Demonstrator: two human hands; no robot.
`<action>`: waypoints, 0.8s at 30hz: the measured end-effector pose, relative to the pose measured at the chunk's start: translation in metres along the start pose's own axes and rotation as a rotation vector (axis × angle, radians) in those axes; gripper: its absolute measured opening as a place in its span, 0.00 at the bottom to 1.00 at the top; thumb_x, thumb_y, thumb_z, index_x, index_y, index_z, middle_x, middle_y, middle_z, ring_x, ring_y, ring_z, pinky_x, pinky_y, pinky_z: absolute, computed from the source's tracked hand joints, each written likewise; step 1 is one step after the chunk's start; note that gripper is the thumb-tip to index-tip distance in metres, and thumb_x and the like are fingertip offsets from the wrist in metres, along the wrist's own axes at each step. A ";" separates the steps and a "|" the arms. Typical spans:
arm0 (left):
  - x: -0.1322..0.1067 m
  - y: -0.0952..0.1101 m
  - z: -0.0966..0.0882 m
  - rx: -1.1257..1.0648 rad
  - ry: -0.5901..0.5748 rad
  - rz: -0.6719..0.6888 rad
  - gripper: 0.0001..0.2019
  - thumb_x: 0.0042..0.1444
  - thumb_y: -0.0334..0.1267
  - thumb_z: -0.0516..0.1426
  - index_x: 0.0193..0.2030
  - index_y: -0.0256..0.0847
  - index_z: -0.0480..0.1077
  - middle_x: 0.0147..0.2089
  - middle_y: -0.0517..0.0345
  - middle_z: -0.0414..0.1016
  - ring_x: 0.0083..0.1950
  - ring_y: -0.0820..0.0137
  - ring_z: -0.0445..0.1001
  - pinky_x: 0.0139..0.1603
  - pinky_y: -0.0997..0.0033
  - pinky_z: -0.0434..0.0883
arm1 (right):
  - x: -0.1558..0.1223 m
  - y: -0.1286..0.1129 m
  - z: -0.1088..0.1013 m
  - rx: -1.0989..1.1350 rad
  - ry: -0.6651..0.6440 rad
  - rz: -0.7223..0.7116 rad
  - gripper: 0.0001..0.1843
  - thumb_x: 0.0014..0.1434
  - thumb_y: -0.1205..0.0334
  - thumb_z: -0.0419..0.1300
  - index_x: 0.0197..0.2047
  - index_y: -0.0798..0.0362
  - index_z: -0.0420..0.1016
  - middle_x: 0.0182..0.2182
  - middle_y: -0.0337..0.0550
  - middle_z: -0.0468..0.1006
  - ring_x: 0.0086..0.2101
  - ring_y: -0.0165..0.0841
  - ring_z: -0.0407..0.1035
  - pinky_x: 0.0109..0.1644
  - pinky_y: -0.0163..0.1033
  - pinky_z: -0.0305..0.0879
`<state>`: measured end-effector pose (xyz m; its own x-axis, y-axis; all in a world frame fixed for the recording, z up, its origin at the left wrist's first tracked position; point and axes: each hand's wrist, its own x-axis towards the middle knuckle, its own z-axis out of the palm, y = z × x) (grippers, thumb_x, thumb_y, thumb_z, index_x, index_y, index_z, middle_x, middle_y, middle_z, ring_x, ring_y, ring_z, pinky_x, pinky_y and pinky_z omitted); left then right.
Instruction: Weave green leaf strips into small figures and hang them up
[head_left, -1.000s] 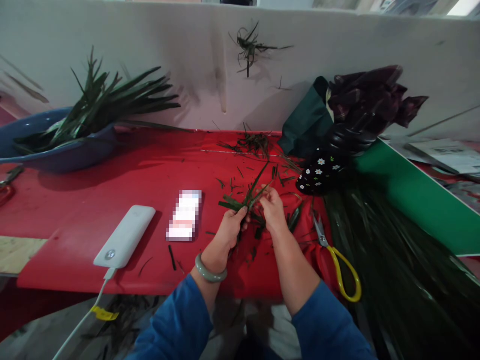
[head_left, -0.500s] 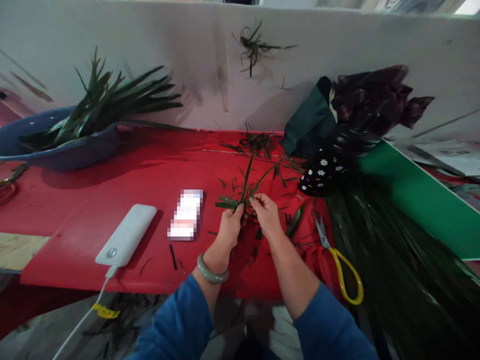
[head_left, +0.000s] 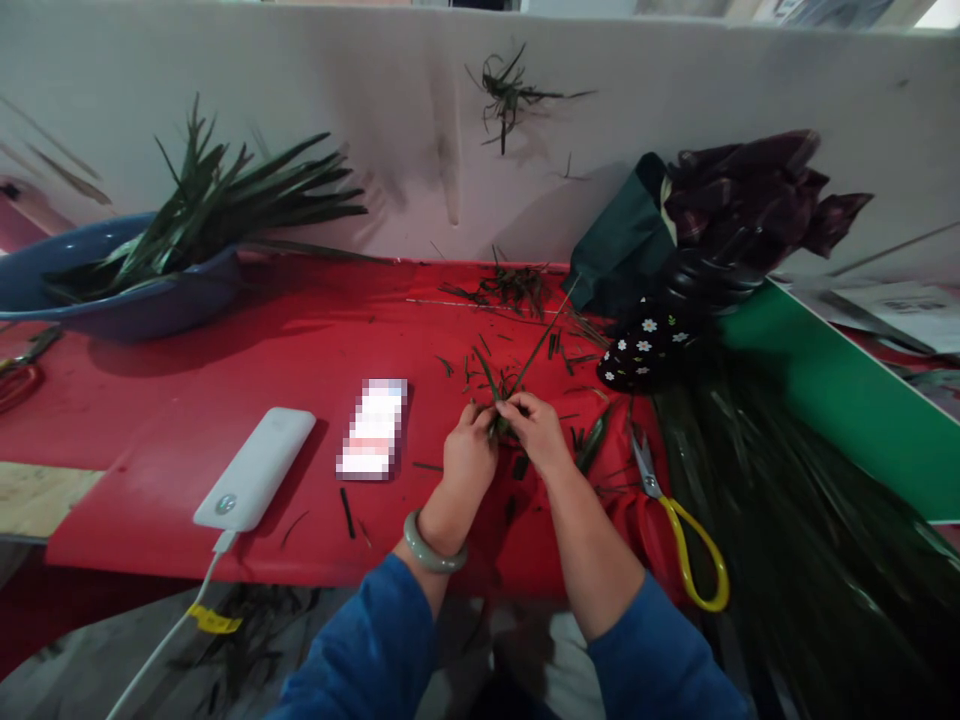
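Observation:
Between my hands, above the red table covering [head_left: 300, 340], are narrow green leaf strips [head_left: 486, 372], their ends pointing up and away from me. My left hand [head_left: 471, 448], with a pale green bangle on its wrist, is closed on the strips from the left. From the right, my right hand [head_left: 534, 428] pinches them between thumb and fingers. The fingers partly cover where the strips cross. Small leaf scraps [head_left: 517, 290] lie around and beyond the hands. Yellow-handled scissors [head_left: 679, 525] rest to the right of my right forearm.
At left are a blue basin [head_left: 161, 305] with long leaves [head_left: 217, 210], a white power bank [head_left: 255, 470] on a cable and a phone [head_left: 373, 430]. A large leaf pile [head_left: 787, 520] and green board [head_left: 847, 390] lie right, with dark bags [head_left: 742, 210] behind.
My left hand has turned, its fingers now folding over the strips beside my right hand. The strips have shifted, with one now slanting farther up to the right.

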<state>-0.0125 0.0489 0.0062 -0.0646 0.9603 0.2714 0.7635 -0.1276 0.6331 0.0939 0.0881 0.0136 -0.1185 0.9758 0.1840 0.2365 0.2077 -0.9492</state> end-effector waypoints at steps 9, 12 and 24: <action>-0.001 0.003 0.000 0.072 -0.013 0.013 0.14 0.54 0.33 0.45 0.46 0.36 0.61 0.40 0.49 0.71 0.38 0.67 0.71 0.37 0.71 0.66 | -0.001 -0.003 -0.001 0.193 -0.098 0.149 0.12 0.46 0.56 0.54 0.19 0.53 0.59 0.14 0.30 0.53 0.17 0.23 0.48 0.20 0.30 0.45; -0.001 0.002 0.001 0.016 0.005 0.046 0.19 0.52 0.31 0.46 0.53 0.39 0.55 0.46 0.49 0.69 0.40 0.67 0.71 0.39 0.70 0.66 | 0.000 0.001 -0.002 0.120 -0.119 0.125 0.10 0.46 0.59 0.53 0.18 0.54 0.59 0.14 0.31 0.54 0.18 0.23 0.49 0.21 0.30 0.46; 0.013 -0.013 -0.004 -0.841 0.204 -0.329 0.09 0.47 0.40 0.53 0.27 0.35 0.69 0.20 0.60 0.67 0.22 0.76 0.64 0.22 0.77 0.61 | -0.003 -0.003 0.010 0.335 0.037 0.192 0.15 0.50 0.48 0.51 0.26 0.52 0.65 0.20 0.36 0.68 0.20 0.28 0.62 0.23 0.33 0.58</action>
<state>-0.0254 0.0616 0.0044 -0.3682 0.9280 0.0566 -0.0259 -0.0711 0.9971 0.0842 0.0842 0.0132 -0.0668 0.9978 -0.0018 -0.0782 -0.0070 -0.9969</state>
